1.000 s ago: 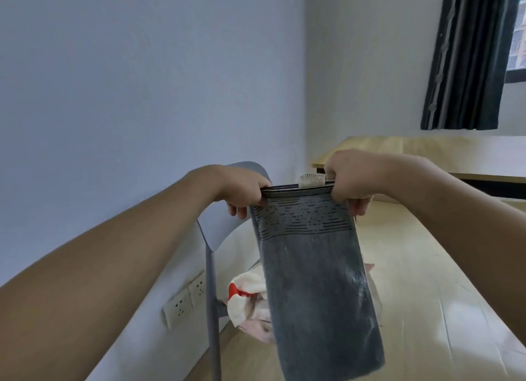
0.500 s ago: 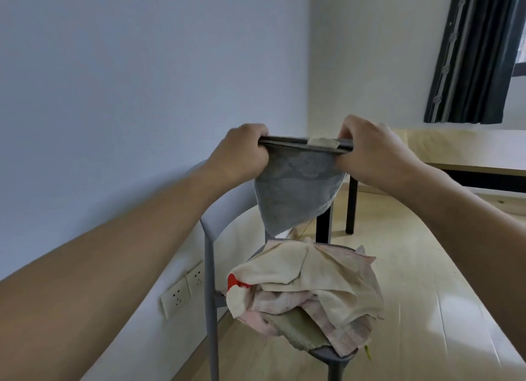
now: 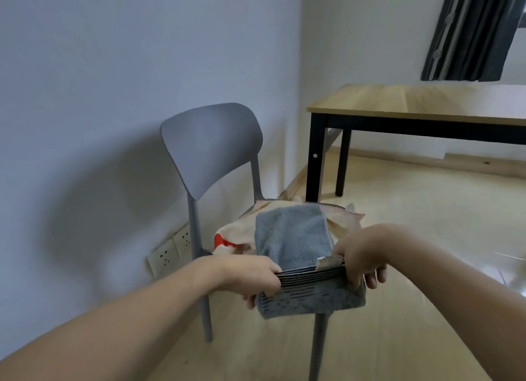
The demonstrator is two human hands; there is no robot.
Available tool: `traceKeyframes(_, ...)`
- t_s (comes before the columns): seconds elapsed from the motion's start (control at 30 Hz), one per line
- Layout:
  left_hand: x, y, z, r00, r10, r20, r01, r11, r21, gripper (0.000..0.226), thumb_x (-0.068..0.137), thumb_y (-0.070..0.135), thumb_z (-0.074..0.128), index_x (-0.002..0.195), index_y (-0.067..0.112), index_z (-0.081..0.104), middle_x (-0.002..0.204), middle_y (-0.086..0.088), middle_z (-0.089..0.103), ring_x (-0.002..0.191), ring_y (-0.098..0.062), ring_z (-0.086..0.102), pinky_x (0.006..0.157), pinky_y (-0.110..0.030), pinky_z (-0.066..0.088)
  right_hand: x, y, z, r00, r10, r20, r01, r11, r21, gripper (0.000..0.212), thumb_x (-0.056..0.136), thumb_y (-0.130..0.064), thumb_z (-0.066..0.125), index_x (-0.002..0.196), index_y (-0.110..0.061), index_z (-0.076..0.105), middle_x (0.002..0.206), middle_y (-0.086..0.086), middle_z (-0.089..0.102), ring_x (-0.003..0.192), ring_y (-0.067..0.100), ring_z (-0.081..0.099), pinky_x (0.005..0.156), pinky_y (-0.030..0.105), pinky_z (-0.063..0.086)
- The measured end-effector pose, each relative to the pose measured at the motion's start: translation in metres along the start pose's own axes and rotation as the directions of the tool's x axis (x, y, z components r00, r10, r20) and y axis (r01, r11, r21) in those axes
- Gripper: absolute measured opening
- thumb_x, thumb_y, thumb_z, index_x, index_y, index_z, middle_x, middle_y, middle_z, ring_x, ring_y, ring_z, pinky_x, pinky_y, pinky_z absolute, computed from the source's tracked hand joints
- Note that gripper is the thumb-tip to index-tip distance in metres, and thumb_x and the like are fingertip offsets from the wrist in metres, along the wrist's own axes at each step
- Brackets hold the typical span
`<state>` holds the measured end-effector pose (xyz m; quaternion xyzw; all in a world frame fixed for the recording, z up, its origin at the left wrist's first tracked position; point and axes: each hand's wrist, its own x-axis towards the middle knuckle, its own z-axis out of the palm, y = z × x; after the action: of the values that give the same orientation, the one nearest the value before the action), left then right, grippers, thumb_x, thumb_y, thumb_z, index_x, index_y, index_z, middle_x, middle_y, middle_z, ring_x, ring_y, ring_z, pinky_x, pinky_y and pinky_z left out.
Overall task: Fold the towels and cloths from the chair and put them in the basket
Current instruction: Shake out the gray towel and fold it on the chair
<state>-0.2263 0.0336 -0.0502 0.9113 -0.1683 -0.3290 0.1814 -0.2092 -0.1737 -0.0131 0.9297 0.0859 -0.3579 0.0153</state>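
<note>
A grey towel [image 3: 293, 235] with a dark striped border lies stretched over the pile of cloths [image 3: 236, 232] on the grey chair [image 3: 210, 147]. My left hand [image 3: 256, 275] grips the striped edge at its left end. My right hand [image 3: 361, 261] grips the same edge at its right end, beside a white label. The striped end hangs folded over below my hands, in front of the seat. The pile is cream and pink with a red patch at its left. No basket is in view.
A wooden table [image 3: 412, 102] with black legs stands behind the chair to the right. Wall sockets [image 3: 170, 250] sit low on the white wall left of the chair. A dark curtain [image 3: 472, 30] hangs at the top right. The floor is pale wood.
Both hands have come down from chest height with the grey towel, which hung in the air before and now lies across the pile on the chair.
</note>
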Motion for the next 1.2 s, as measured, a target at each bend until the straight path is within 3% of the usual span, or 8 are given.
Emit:
traceKeyframes(0.17, 0.016, -0.016, -0.037, 0.955, -0.039, -0.293, -0.037, 0.968, -0.249, 0.01, 0.089, 0.013, 0.042, 0.083, 0.012, 0.051, 0.086, -0.007, 0.052, 0.075, -0.02, 0.05, 0.062, -0.03, 0.042, 0.015, 0.012, -0.037, 0.977, -0.108, -0.185, 0.146, 0.967, 0.211, 0.017, 0.091, -0.021, 0.06, 0.108, -0.017, 0.059, 0.099, 0.006, 0.066, 0.081, 0.017, 0.063, 0.069, 0.028, 0.054)
traceKeyframes(0.33, 0.059, -0.034, -0.064, 0.834, -0.209, -0.51, -0.182, 0.77, -0.612, 0.012, 0.09, 0.014, 0.045, 0.083, 0.014, 0.054, 0.088, -0.004, 0.056, 0.083, -0.019, 0.051, 0.072, -0.033, 0.044, 0.053, 0.009, -0.066, 0.855, -0.082, -0.512, 0.249, 0.931, 0.268, 0.007, 0.089, -0.02, 0.061, 0.088, -0.016, 0.055, 0.087, 0.003, 0.058, 0.074, 0.015, 0.051, 0.059, 0.024, 0.039)
traceKeyframes(0.5, 0.114, -0.044, -0.068, 0.682, -0.364, -0.635, -0.168, 0.766, -0.62, 0.004, 0.088, 0.017, 0.049, 0.087, 0.014, 0.051, 0.084, -0.003, 0.055, 0.078, -0.019, 0.049, 0.071, -0.031, 0.042, 0.109, 0.008, -0.069, 0.836, -0.01, -0.548, 0.206, 0.932, 0.297, 0.019, 0.088, -0.019, 0.06, 0.103, -0.006, 0.058, 0.1, 0.008, 0.06, 0.094, 0.025, 0.057, 0.078, 0.034, 0.047)
traceKeyframes(0.67, 0.142, -0.053, -0.07, 0.808, -0.273, -0.523, -0.058, 0.845, -0.531, 0.029, 0.084, 0.013, 0.043, 0.111, 0.025, 0.042, 0.099, -0.006, 0.057, 0.087, -0.023, 0.055, 0.075, -0.033, 0.045, 0.139, 0.013, -0.063, 0.872, 0.048, -0.487, 0.135, 0.932, 0.335, 0.025, 0.088, -0.019, 0.06, 0.111, -0.009, 0.056, 0.108, 0.011, 0.062, 0.101, 0.028, 0.058, 0.091, 0.039, 0.048)
traceKeyframes(0.87, 0.13, -0.05, -0.082, 0.902, -0.135, -0.409, -0.055, 0.906, -0.42, 0.019, 0.08, 0.001, 0.051, 0.069, 0.016, 0.053, 0.073, -0.002, 0.049, 0.067, -0.015, 0.044, 0.057, -0.025, 0.033, 0.143, 0.012, -0.068, 0.909, 0.005, -0.418, 0.116, 0.958, 0.263, 0.035, 0.08, -0.011, 0.059, 0.114, -0.013, 0.051, 0.106, 0.008, 0.06, 0.097, 0.024, 0.057, 0.084, 0.037, 0.05)
traceKeyframes(0.93, 0.122, -0.047, -0.083, 0.908, -0.107, -0.405, -0.054, 0.929, -0.365, 0.005, 0.076, 0.006, 0.054, 0.073, 0.01, 0.055, 0.075, -0.003, 0.049, 0.068, -0.017, 0.044, 0.057, -0.025, 0.032, 0.136, 0.008, -0.07, 0.905, -0.021, -0.425, 0.145, 0.954, 0.261, 0.021, 0.079, -0.01, 0.059, 0.1, -0.008, 0.06, 0.092, 0.006, 0.061, 0.084, 0.021, 0.056, 0.069, 0.03, 0.047)
traceKeyframes(1.03, 0.106, -0.039, -0.091, 0.889, -0.066, -0.454, -0.088, 0.947, -0.309, 0.031, 0.065, 0.017, 0.058, 0.093, 0.004, 0.061, 0.086, -0.006, 0.053, 0.079, -0.02, 0.047, 0.065, -0.028, 0.036, 0.115, 0.004, -0.076, 0.878, -0.076, -0.473, 0.234, 0.929, 0.286, 0.004, 0.076, -0.007, 0.06, 0.077, -0.008, 0.057, 0.077, 0.006, 0.056, 0.07, 0.02, 0.052, 0.06, 0.028, 0.04)
traceKeyframes(1.2, 0.053, -0.018, -0.12, 0.855, 0.045, -0.517, -0.171, 0.965, -0.198, 0.025, 0.056, 0.024, 0.056, 0.08, 0.016, 0.051, 0.08, -0.002, 0.05, 0.074, -0.017, 0.044, 0.062, -0.03, 0.033, 0.046, 0.004, -0.098, 0.901, -0.278, -0.334, 0.387, 0.864, 0.323, 0.019, 0.078, -0.001, 0.057, 0.092, -0.013, 0.057, 0.096, 0.005, 0.065, 0.089, 0.016, 0.059, 0.083, 0.033, 0.049)
